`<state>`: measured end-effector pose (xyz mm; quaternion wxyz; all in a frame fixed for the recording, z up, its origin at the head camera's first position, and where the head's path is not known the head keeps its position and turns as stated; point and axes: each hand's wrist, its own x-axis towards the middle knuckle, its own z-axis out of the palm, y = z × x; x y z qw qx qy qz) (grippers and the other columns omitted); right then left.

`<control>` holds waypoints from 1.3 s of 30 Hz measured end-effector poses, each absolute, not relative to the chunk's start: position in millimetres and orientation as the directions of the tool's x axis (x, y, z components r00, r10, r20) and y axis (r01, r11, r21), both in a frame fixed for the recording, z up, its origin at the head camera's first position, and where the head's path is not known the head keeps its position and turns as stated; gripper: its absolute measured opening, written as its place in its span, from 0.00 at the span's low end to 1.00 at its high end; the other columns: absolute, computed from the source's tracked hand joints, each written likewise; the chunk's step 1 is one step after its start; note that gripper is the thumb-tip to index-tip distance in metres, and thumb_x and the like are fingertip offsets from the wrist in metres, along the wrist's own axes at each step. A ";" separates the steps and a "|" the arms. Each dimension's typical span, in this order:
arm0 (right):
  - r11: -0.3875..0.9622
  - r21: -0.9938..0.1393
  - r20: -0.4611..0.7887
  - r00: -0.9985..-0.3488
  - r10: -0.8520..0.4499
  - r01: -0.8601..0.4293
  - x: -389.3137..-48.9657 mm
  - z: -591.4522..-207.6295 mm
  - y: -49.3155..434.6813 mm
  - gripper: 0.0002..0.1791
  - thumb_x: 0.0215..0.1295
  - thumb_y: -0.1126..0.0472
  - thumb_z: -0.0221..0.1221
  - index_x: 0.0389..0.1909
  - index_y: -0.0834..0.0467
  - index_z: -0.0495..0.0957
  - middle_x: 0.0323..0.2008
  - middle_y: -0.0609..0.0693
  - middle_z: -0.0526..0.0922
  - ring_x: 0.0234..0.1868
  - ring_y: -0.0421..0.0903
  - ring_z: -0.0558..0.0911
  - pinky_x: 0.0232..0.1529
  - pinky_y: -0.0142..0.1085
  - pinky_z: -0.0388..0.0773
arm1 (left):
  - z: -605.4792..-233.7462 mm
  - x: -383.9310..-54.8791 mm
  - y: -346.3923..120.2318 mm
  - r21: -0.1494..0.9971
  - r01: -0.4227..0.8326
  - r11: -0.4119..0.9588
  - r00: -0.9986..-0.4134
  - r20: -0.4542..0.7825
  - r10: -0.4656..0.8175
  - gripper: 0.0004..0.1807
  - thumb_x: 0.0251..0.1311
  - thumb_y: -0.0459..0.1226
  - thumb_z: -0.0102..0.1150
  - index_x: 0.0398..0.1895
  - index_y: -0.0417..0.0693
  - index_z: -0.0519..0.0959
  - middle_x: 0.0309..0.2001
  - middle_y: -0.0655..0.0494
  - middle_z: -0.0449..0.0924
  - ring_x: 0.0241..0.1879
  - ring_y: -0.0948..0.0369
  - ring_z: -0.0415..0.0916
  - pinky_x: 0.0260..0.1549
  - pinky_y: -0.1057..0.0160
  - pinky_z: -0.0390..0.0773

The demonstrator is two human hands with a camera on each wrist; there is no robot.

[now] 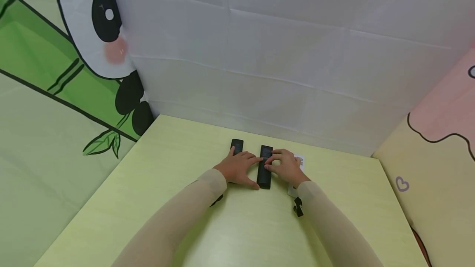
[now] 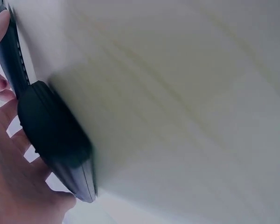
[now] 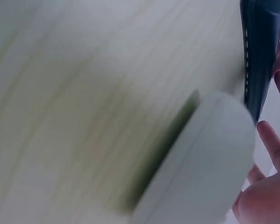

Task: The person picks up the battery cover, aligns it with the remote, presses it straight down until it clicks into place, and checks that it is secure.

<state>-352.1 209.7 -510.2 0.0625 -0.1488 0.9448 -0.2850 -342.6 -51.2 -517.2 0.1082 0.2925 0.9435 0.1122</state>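
A black remote control [image 1: 264, 172] lies lengthwise on the table between both hands. My left hand [image 1: 239, 168] spreads above a second black remote control [image 1: 237, 145], hiding most of it. Its index fingertip reaches the middle remote's left side, and its thumb points at that remote's near end. My right hand [image 1: 287, 167] has its fingers lightly bent, with fingertips at the middle remote's right side. Partly under the right hand is a white remote control [image 1: 292, 191]. The left wrist view shows the left remote [image 2: 56, 126] close by the palm; the right wrist view shows the white one [image 3: 200, 163].
The pale wooden table [image 1: 208, 238] runs back to a white cloth wall [image 1: 259, 73]. A printed cloth with green bamboo [image 1: 41, 40] stands on the left, and a pink and cream panel [image 1: 438, 147] on the right. Black straps hang under both wrists.
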 end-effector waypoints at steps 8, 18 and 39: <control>0.766 -0.601 -0.029 -0.951 -0.307 -0.229 -352.3 -508.0 223.8 0.11 0.83 0.48 0.73 0.54 0.48 0.98 0.86 0.62 0.78 0.90 0.72 0.70 0.81 0.95 0.49 | -511.6 -347.5 -42.1 0.218 0.555 0.803 -0.807 -0.091 0.583 0.61 0.64 0.82 0.71 0.96 0.73 0.65 0.92 0.57 0.70 0.95 0.48 0.64 0.95 0.21 0.44; 0.774 -0.598 -0.035 -0.958 -0.286 -0.209 -350.2 -508.1 244.8 0.13 0.84 0.49 0.72 0.55 0.51 0.98 0.85 0.64 0.78 0.89 0.75 0.69 0.77 0.90 0.55 | -517.9 -348.6 -21.9 0.252 0.579 0.775 -0.788 -0.071 0.612 0.60 0.65 0.82 0.70 0.96 0.73 0.65 0.95 0.57 0.65 0.97 0.48 0.59 0.95 0.22 0.46; 0.782 -0.617 -0.096 -0.979 -0.182 -0.085 -341.6 -501.4 293.6 0.14 0.84 0.50 0.70 0.55 0.54 0.97 0.85 0.63 0.78 0.91 0.73 0.67 0.82 0.85 0.49 | -519.0 -345.6 15.1 0.286 0.593 0.753 -0.770 -0.072 0.634 0.58 0.67 0.80 0.70 0.96 0.74 0.65 0.96 0.58 0.64 0.99 0.49 0.53 0.97 0.25 0.46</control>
